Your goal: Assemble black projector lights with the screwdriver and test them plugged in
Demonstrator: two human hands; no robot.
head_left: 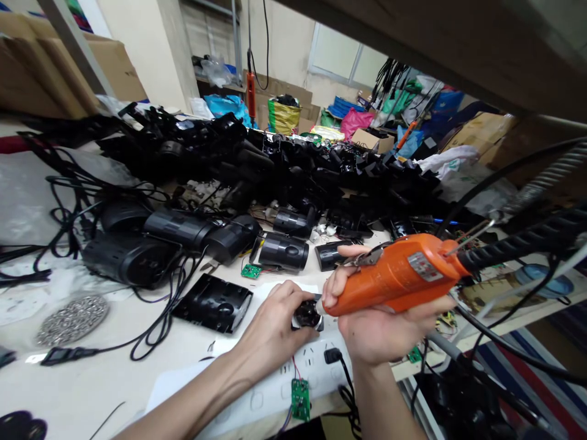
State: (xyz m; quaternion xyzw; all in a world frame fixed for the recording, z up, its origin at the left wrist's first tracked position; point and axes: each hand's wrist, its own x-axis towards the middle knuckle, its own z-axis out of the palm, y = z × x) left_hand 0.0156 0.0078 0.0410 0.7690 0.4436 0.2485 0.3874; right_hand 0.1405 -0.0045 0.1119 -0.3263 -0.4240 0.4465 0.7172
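My right hand (383, 327) is wrapped round an orange electric screwdriver (394, 278) that lies almost level, its tip pointing left. The tip meets a small round black part (306, 313). My left hand (273, 327) pinches that part and holds it against a white power strip (275, 382) on the workbench. A small green circuit board (300, 398) hangs on thin wires below the part. A thick black coiled cable (523, 241) runs from the screwdriver's rear to the right.
Black cylindrical housings (284, 250) and a big heap of black plastic parts (275, 165) cover the bench behind. A flat black cover (213, 302) lies left of my hands. A pile of screws (71, 319), loose black cables (151, 330) and another green board (251, 271) lie around.
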